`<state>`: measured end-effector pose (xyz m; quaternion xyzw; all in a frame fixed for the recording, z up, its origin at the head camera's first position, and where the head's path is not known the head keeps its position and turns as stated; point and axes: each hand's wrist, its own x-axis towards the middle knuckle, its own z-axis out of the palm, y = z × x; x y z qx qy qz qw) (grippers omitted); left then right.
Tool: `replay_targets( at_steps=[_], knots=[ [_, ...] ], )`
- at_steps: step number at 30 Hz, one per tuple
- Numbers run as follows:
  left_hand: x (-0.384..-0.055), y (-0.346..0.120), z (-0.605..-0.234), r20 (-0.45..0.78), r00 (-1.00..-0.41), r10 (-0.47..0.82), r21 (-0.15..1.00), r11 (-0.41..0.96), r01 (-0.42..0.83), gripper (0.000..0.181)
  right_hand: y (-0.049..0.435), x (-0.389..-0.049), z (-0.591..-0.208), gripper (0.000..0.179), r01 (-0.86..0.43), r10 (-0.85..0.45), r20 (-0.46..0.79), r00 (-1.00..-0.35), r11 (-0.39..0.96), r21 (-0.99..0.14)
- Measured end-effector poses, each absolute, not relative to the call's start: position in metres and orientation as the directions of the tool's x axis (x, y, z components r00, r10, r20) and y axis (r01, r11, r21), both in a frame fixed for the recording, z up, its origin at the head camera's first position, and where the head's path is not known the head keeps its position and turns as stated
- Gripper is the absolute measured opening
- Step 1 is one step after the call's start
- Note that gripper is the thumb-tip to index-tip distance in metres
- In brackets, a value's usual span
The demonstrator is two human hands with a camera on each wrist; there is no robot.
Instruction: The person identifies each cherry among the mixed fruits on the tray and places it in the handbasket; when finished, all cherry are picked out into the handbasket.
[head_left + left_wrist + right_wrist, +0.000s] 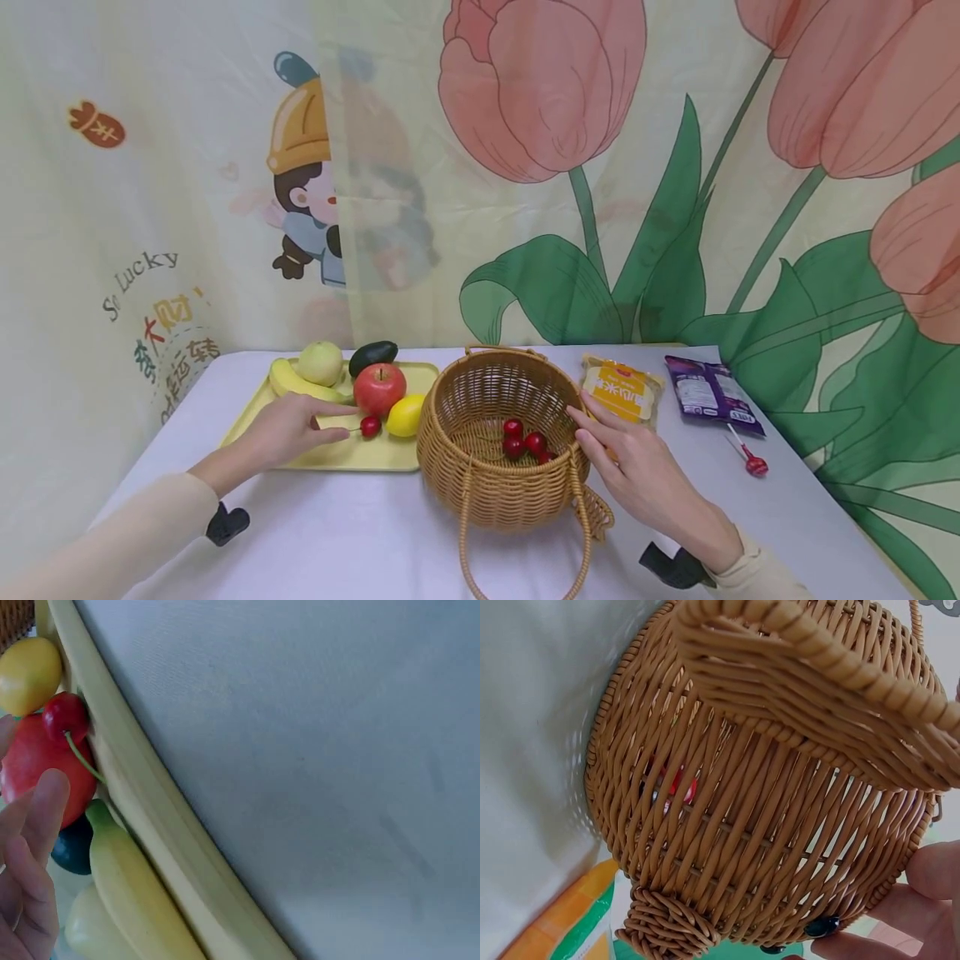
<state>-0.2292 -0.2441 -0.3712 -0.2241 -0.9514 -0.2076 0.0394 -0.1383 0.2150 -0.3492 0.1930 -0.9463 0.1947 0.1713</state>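
My left hand [288, 437] is over the yellow tray [322, 458], thumb and forefinger apart beside a red cherry [370, 427] and its thin stem. In the left wrist view the cherry [66, 716] lies against a red apple [37, 761], with a gap between it and the fingers. My right hand [637, 458] rests extended fingers on the right rim of a brown wicker basket [495, 492]. Several cherries [513, 448] with stems lie inside. The right wrist view shows the basket's woven side [765, 817] with the fingers [907, 915] at its edge.
The tray also bears a banana [300, 383], a pale green round fruit [320, 363], a dark green avocado [372, 357] and a lemon [406, 415]. Right of the basket are a yellow snack packet [622, 392], a purple packet [712, 396] and a red lollipop [756, 465].
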Motion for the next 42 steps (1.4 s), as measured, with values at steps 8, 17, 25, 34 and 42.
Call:
replay_targets(
  at_steps=[8,17,25,34,42],
  knots=[
    [-0.239,-0.237,-0.381,0.146,-0.890,0.431,0.367,0.812,0.454,0.039,0.214,-0.139,-0.349,0.041,-0.429,-0.299,0.388,-0.872,0.848,-0.310],
    [-0.245,-0.227,-0.386,0.122,-0.897,0.424,0.383,0.814,0.437,0.038,0.214,-0.139,-0.348,0.041,-0.433,-0.302,0.396,-0.867,0.850,-0.300],
    [-0.248,-0.218,-0.391,0.114,-0.898,0.424,0.372,0.820,0.435,0.038,0.213,-0.139,-0.347,0.041,-0.423,-0.296,0.382,-0.876,0.852,-0.309],
    [-0.251,-0.214,-0.391,0.143,-0.884,0.446,0.330,0.820,0.467,0.034,0.213,-0.139,-0.347,0.041,-0.428,-0.298,0.388,-0.872,0.850,-0.307],
    [-0.253,-0.213,-0.390,0.131,-0.880,0.456,0.319,0.821,0.473,0.033,0.214,-0.138,-0.349,0.041,-0.420,-0.292,0.385,-0.876,0.854,-0.308]
  ],
)
